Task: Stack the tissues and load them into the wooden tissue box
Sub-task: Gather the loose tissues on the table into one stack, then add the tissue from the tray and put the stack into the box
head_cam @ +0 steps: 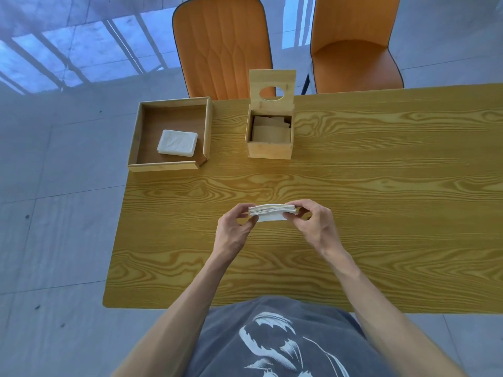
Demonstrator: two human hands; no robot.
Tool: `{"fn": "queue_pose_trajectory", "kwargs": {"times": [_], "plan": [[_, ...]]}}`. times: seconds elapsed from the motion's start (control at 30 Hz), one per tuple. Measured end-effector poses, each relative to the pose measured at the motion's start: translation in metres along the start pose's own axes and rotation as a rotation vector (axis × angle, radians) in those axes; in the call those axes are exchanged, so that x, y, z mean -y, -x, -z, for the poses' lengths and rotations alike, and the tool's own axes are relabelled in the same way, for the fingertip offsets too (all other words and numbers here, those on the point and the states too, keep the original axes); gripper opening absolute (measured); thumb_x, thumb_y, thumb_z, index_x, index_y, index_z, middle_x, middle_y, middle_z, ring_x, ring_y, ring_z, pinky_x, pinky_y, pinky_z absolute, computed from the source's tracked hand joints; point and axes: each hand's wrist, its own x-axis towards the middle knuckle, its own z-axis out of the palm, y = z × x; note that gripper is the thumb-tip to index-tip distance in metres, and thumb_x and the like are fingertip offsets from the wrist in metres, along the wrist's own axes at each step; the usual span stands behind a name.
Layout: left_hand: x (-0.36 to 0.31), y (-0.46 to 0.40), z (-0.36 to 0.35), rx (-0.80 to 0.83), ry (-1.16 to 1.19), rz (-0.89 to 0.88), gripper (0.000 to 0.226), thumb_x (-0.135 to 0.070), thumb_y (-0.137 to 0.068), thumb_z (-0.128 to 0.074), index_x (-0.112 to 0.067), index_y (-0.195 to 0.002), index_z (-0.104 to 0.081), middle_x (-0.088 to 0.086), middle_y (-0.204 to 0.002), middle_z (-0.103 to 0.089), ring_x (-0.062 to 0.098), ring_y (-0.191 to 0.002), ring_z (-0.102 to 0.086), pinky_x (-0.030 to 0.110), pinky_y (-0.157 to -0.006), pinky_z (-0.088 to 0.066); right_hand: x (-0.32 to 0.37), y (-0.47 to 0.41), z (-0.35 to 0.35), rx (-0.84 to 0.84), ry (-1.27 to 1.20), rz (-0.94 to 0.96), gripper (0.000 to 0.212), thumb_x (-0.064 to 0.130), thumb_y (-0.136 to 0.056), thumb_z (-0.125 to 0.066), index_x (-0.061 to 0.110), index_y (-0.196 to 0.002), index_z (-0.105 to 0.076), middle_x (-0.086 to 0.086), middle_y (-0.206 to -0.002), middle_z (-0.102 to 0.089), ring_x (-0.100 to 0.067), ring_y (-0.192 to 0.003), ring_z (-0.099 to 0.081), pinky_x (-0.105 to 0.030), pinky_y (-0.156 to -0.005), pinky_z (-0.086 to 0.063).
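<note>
**Tissue stack squared in both hands, loading pending**

Item: tissue stack (272, 212), held just above the near-centre worktop (381, 186). Left hand (234, 227) and right hand (313, 224) each had a grip pinched on 1 end. Step judged: aligning the stack. Wooden tissue box (269, 137), far centre, stood lid-up with some sheets inside. Tray (168, 134), far left, held 1 further tissue pile (177, 142). Next move called for carrying the stack level to the box and lowering it in.

a yellow wood-grain bench (381, 186) lies under the fingers and spreads out beyond them. past its far edge, well beyond the fingers, stand two orange chairs (223, 47) side by side on a grey tiled floor (54, 240).
</note>
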Motion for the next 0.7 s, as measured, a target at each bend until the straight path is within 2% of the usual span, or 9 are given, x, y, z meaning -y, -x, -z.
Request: {"fn": "queue_pose_trajectory", "kwargs": {"times": [0.1, 0.17, 0.3, 0.4, 0.5, 0.63, 0.7], "plan": [[-0.012, -0.010, 0.003, -0.003, -0.003, -0.051, 0.024, -0.015, -0.085, -0.072, -0.027, -0.106, -0.071, -0.015, -0.101, -0.074, 0.003, -0.100, -0.065, 0.024, -0.084, -0.051, 0.005, -0.011, 0.003, 0.000, -0.005, -0.001, 0.021, 0.026, -0.079, -0.079, 0.023, -0.100, -0.076, 0.012, -0.092, -0.074, -0.007, -0.075, -0.063, -0.024, -0.070, -0.052], [-0.012, -0.015, 0.004, 0.040, -0.055, -0.026, 0.026, -0.014, -0.084, -0.071, -0.027, -0.107, -0.070, -0.016, -0.102, -0.072, 0.002, -0.101, -0.064, 0.024, -0.085, -0.050, 0.004, -0.014, 0.002, 0.034, 0.029, -0.005, 0.022, 0.027, -0.080, -0.079, 0.024, -0.101, -0.076, 0.013, -0.093, -0.073, -0.007, -0.076, -0.063, -0.026, -0.072, -0.053], [-0.003, -0.022, 0.005, 0.110, -0.148, 0.068, 0.025, -0.019, -0.084, -0.071, -0.028, -0.107, -0.071, -0.014, -0.104, -0.072, 0.005, -0.104, -0.063, 0.030, -0.090, -0.050, 0.000, -0.015, -0.002, 0.073, 0.088, -0.023, 0.020, 0.027, -0.080, -0.079, 0.028, -0.100, -0.076, 0.014, -0.093, -0.072, -0.007, -0.076, -0.063, -0.033, -0.077, -0.055], [-0.004, -0.032, 0.008, 0.121, -0.142, 0.061, 0.024, -0.021, -0.085, -0.072, -0.026, -0.108, -0.071, -0.011, -0.104, -0.072, 0.005, -0.105, -0.064, 0.031, -0.091, -0.052, 0.004, -0.020, -0.001, 0.056, 0.064, -0.042, 0.018, 0.027, -0.081, -0.078, 0.026, -0.099, -0.076, 0.016, -0.091, -0.071, -0.008, -0.077, -0.064, -0.034, -0.077, -0.055], [-0.019, -0.052, 0.015, 0.111, -0.068, 0.004, 0.025, -0.021, -0.086, -0.073, -0.021, -0.112, -0.070, -0.008, -0.104, -0.072, 0.005, -0.101, -0.066, 0.032, -0.090, -0.055, 0.014, -0.037, 0.006, 0.028, 0.014, -0.061, 0.022, 0.027, -0.083, -0.077, 0.020, -0.104, -0.076, 0.012, -0.091, -0.073, -0.006, -0.078, -0.065, -0.029, -0.076, -0.056], [-0.056, -0.093, 0.029, 0.101, 0.020, -0.100, 0.031, -0.022, -0.089, -0.071, -0.016, -0.118, -0.065, -0.002, -0.109, -0.072, 0.006, -0.097, -0.067, 0.025, -0.084, -0.057, 0.037, -0.081, 0.021, -0.018, -0.030, -0.026, 0.030, 0.030, -0.085, -0.075, 0.019, -0.113, -0.071, 0.011, -0.093, -0.071, 0.000, -0.079, -0.064, -0.020, -0.071, -0.056], [-0.075, -0.115, 0.035, 0.089, 0.050, -0.121, 0.033, -0.027, -0.091, -0.068, -0.014, -0.121, -0.063, 0.001, -0.111, -0.071, 0.009, -0.099, -0.067, 0.024, -0.083, -0.057, 0.050, -0.105, 0.027, -0.068, -0.083, -0.018, 0.032, 0.028, -0.086, -0.074, 0.016, -0.114, -0.068, 0.008, -0.096, -0.071, 0.002, -0.082, -0.064, -0.012, -0.069, -0.053]]}}
